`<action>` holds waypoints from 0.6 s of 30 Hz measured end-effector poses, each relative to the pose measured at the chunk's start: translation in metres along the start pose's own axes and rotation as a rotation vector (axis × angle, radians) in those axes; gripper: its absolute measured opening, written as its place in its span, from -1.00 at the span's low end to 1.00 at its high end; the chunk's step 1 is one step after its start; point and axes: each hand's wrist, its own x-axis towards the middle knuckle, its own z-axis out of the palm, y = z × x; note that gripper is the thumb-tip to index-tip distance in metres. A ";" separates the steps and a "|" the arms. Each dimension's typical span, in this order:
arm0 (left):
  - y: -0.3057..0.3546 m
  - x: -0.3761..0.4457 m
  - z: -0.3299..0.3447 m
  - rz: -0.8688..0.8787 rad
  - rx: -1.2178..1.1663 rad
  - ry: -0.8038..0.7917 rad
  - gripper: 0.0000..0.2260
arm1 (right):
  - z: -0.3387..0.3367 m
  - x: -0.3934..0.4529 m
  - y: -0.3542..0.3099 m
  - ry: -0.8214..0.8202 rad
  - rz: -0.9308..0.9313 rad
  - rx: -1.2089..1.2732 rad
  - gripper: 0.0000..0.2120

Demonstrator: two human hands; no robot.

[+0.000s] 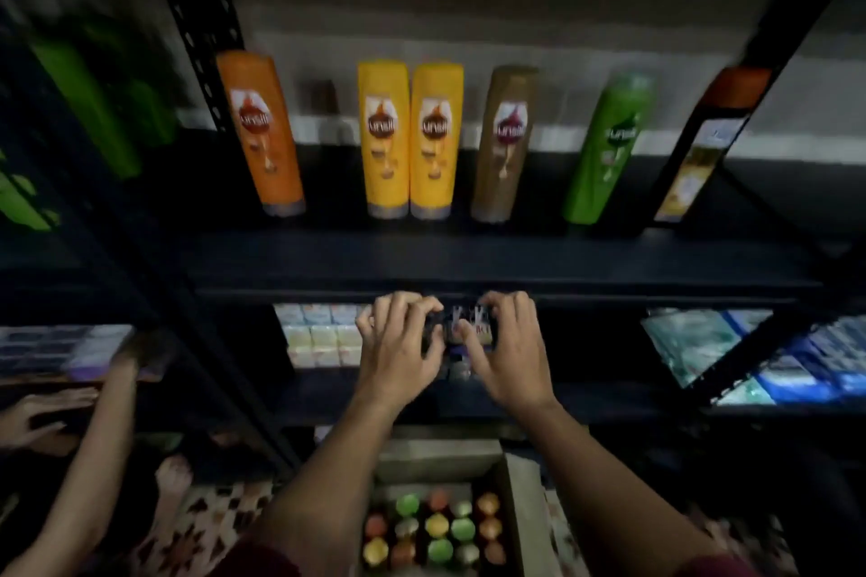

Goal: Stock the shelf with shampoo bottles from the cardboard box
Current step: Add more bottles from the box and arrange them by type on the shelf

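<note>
Both my hands hold one dark shampoo bottle (pixel 461 327) in front of the black shelf's front edge (pixel 468 262). My left hand (pixel 398 347) grips its left side, my right hand (pixel 503 347) its right side, fingers curled over it. On the shelf stand an orange bottle (pixel 262 134), two yellow bottles (pixel 410 138), a brown bottle (pixel 503 141) and a green bottle (pixel 607 145). Below, the cardboard box (pixel 525 483) shows several coloured bottle caps (pixel 436 529).
Another person's arm (pixel 110 426) and hand (pixel 33 417) reach into the lower shelf at the left. Green bottles (pixel 89 108) stand on the neighbouring rack. Packs of soap (pixel 323 335) and blue packets (pixel 796 356) fill the lower shelf. A slanted black post (pixel 206 38) frames the rack.
</note>
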 end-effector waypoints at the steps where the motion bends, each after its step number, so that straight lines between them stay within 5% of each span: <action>1: -0.005 -0.023 0.016 0.008 0.005 -0.065 -0.74 | 0.012 -0.019 0.013 -0.021 -0.007 -0.007 -0.74; 9: -0.052 -0.240 0.186 -0.133 0.009 -0.660 -0.59 | 0.162 -0.214 0.147 -0.444 0.217 -0.060 -0.64; 16: -0.118 -0.383 0.320 -0.337 -0.009 -0.966 -0.53 | 0.311 -0.326 0.235 -0.756 0.308 -0.133 -0.48; 18: -0.137 -0.408 0.351 -0.357 -0.011 -1.016 -0.54 | 0.346 -0.347 0.248 -0.838 0.300 -0.178 -0.59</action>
